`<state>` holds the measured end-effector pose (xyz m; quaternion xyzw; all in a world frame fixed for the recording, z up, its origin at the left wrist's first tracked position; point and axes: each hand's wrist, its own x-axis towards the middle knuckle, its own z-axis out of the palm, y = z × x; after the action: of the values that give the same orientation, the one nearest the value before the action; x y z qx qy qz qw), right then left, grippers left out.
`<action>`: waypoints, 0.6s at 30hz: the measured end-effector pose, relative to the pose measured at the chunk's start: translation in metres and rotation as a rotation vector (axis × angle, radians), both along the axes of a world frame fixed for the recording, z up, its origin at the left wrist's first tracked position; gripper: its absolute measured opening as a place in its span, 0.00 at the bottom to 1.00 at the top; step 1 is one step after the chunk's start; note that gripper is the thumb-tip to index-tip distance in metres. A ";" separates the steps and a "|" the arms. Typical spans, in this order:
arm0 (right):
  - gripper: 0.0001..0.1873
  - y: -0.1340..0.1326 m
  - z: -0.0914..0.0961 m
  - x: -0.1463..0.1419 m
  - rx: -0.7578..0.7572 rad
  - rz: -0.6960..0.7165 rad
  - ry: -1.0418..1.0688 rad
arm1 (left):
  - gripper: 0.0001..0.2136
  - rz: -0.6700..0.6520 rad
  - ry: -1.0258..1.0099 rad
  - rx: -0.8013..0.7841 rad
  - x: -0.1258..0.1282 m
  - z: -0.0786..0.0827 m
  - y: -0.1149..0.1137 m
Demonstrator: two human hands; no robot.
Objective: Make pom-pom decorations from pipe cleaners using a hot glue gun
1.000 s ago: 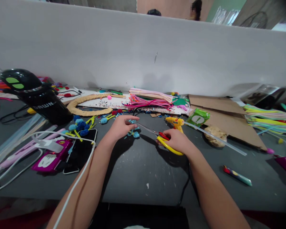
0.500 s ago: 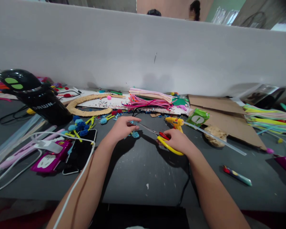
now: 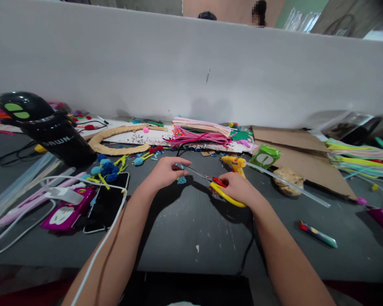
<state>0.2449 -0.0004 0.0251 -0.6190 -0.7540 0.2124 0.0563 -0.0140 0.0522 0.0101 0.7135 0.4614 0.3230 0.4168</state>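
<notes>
My right hand (image 3: 235, 188) grips a pair of scissors (image 3: 224, 194) with yellow and red handles. Their metal blades point left and reach to the fingertips of my left hand (image 3: 167, 173). Thumb and fingers of that left hand are pinched together at the blade tips, on a small light-blue fuzzy piece that is mostly hidden by the fingers. Just below the fingertips, light-blue fluff (image 3: 181, 180) shows against the grey table. A yellow glue gun (image 3: 234, 161) with a long clear glue stick lies just beyond my right hand.
Left of my arm are a phone (image 3: 107, 208), blue pompoms (image 3: 108, 168), a purple power strip (image 3: 67, 212) and a black bottle (image 3: 57, 136). Pink pipe cleaners (image 3: 201, 137) lie at the back. Cardboard (image 3: 309, 170) and a pen (image 3: 317, 234) are at right. A white cable crosses my left forearm.
My left hand has shifted slightly right, its fingertips now covering more of the light-blue fluff. The right hand and scissors have hardly moved.
</notes>
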 end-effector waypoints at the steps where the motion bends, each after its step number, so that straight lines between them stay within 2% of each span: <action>1: 0.23 0.000 0.000 0.000 0.000 -0.001 0.001 | 0.18 -0.001 -0.001 -0.003 0.000 0.000 0.000; 18: 0.22 0.003 -0.002 0.002 -0.002 0.042 0.040 | 0.18 -0.020 -0.007 -0.010 -0.001 0.000 -0.001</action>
<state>0.2470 0.0022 0.0227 -0.5987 -0.7654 0.2266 0.0662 -0.0151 0.0515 0.0098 0.7148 0.4544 0.3190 0.4252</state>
